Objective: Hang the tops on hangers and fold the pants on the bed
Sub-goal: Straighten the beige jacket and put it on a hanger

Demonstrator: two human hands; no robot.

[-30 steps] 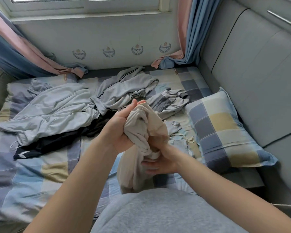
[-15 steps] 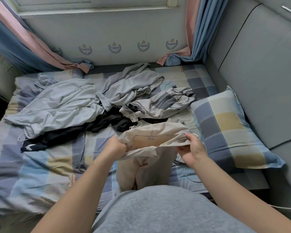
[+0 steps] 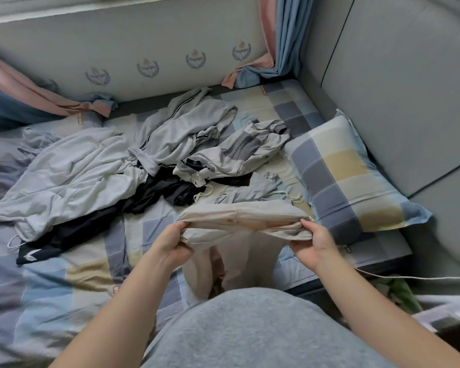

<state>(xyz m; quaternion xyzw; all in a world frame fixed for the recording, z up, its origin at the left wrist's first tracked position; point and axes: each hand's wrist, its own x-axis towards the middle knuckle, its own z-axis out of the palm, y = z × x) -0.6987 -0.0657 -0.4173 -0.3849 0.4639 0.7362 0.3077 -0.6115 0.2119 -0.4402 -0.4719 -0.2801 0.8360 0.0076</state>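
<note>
chk'd pillow (image 3: 348, 176), pink/blue curtains (image 3: 284, 43), wht cable (image 3: 409, 277)

Bed (image 3: 292, 102) under a checked sheet (image 3: 51, 296). Checked pillow (image 3: 340, 176) at its right edge. Loose heap mid-bed — pale grey top (image 3: 72, 176) at left over a black garment (image 3: 91, 227), grey striped garment (image 3: 181, 128) behind, grey patterned garment (image 3: 239, 155) near the pillow.

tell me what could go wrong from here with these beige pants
The left hand and right hand grip only the waistband of the beige pants; the legs hang bunched over the edge of the bed, so they may fold twisted. The black garment and loose cords lie just beyond, so laying the pants down there could snag or bury them.
</note>
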